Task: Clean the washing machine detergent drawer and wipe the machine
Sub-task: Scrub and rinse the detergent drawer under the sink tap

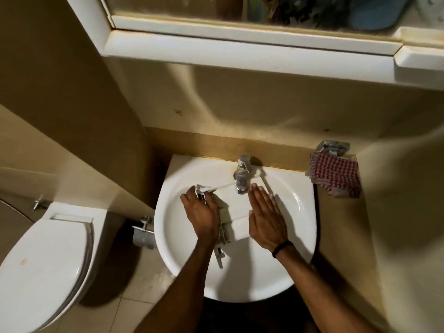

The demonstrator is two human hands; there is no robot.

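I have the white moulded-plastic detergent drawer (236,207) lying across the bowl of the white ceramic sink (301,212), with its far end tucked under the chrome tap (242,175). I cannot tell whether water is running.

The left hand (199,213) holds the drawer by its left side, its fingers (191,195) curled over the ribbed grey edge near the far corner. The right hand (266,218) grasps nothing. Its fingers (260,195) lie straight and flat on the drawer's right side, and a black band (282,248) sits at the wrist.

I judge the drawer to be light and stiff, a thin-walled hollow shell that one hand can turn easily. If it is wet and filmed with detergent, it is likely slippery, so a flat palm alone would not keep it from sliding on the glazed bowl. The narrow grey rail and clip (219,254) that jut toward me look like the weakest parts. I would not lift or lever by them. I would take the long side walls, thumb on one face and fingers wrapped under the other, and keep the drawer low over the basin so that a slip is only a short fall onto the hard ceramic.

A red-and-white checked cloth (334,175) hangs on the wall to the right, near at hand for wiping.
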